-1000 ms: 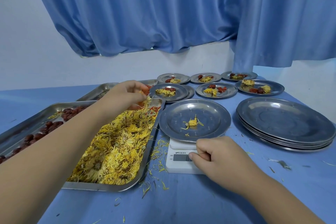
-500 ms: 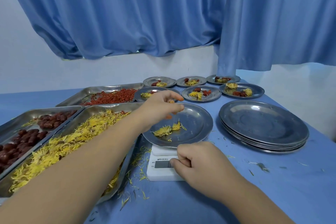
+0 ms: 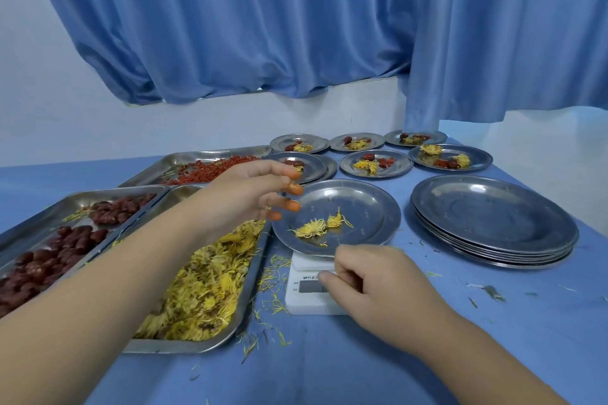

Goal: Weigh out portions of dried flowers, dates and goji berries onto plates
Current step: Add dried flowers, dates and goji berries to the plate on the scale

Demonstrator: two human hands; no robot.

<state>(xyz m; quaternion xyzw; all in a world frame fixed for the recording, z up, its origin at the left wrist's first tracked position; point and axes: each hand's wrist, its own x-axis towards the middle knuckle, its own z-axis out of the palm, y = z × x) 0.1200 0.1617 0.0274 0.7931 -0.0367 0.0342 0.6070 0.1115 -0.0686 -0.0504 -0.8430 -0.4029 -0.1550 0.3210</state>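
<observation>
Left hand (image 3: pixel 246 197) has gone from a pinch over the plate to fingers spread apart and holding nothing, hovering over the left rim of the plate (image 3: pixel 378 200) that sits on the scale (image 3: pixel 309 301). A second ago that plate had just one small tuft; now two clumps of dried flowers (image 3: pixel 314 228) lie near its middle, so the latest pinch looks dropped. The fingertips are orange (stain or covers, hard to say). Right hand (image 3: pixel 378 279) hasn't budged: it rests on the front of the scale beside the display, fingers loosely curled, nothing visibly in it. The reading is too blurry to make out, so whether the flower portion is at weight can't be told. Probably the next thing is checking the number, then more petals or on to the dates (image 3: pixel 49 260) and goji berries (image 3: pixel 210 171), since this plate has neither yet. The flower tray (image 3: pixel 184 347) is just left of the scale, filled plates (image 3: pixel 376 163) sit behind it, and a stack of empty plates (image 3: pixel 493 217) waits on the right.
</observation>
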